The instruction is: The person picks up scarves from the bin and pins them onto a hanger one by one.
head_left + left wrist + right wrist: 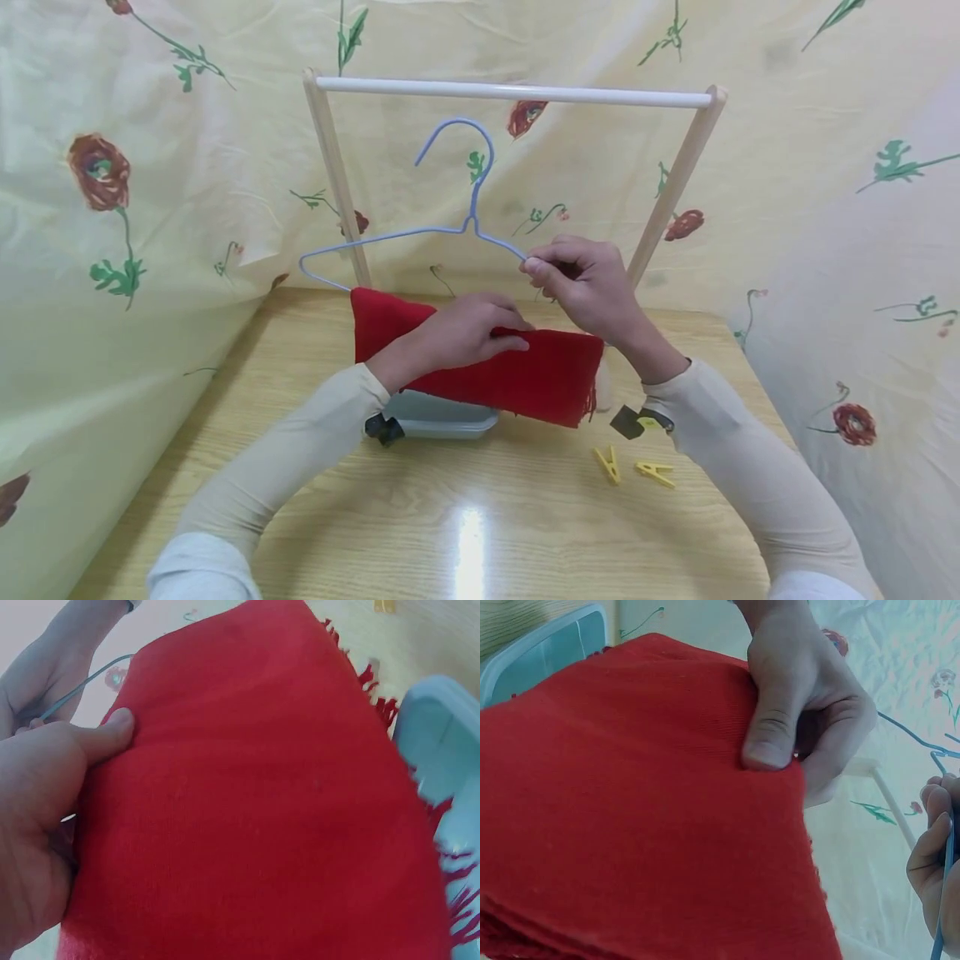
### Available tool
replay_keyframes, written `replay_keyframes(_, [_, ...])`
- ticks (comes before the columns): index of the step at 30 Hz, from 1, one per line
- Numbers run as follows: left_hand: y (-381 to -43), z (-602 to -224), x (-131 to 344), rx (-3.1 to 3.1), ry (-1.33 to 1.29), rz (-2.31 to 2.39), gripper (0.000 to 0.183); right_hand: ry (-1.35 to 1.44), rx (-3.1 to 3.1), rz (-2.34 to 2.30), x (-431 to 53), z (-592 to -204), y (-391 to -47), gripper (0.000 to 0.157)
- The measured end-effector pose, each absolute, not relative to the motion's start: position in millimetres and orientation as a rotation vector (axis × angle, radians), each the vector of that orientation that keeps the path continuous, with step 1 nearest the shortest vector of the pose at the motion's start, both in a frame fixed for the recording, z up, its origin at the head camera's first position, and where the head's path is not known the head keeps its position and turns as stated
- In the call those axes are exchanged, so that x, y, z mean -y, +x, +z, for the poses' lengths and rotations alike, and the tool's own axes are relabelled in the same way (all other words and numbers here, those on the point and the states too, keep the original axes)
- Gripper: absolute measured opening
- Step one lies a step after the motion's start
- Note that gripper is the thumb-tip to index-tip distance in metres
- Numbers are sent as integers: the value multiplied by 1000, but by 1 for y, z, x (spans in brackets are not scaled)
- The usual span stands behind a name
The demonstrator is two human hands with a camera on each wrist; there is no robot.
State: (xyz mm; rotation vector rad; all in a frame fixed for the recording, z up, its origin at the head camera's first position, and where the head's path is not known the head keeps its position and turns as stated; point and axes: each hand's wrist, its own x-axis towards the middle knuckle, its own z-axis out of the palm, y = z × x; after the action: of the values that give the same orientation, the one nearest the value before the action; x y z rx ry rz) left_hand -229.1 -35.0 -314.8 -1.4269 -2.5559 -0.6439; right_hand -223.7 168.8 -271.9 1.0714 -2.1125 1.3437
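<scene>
A red fringed scarf hangs folded over the lower part of a light blue wire hanger, whose hook points up. My left hand grips the scarf along its top edge; in the left wrist view its thumb presses on the red cloth. With thumb and fingers, my right hand pinches the hanger's right shoulder. In the right wrist view this hand is at the frame's edge with the blue wire running past it. The scarf hides most of the hanger's lower bar.
Behind the hands stands a rack with a white rail and wooden posts. Below the scarf, a pale blue tray sits on the wooden table. Two yellow clothespins lie at the right. Flowered cloth surrounds the table.
</scene>
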Motion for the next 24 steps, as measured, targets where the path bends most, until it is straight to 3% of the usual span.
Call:
replay_keyframes(13, [-233,-313,40,2402,-1079,-961,21,1103,2148,1335,-163,-273,-221,9])
replay_keyframes(24, [-239,-311,49,2315,-889,-1183,30,1113,2181,1359,-161,-274,-220,8])
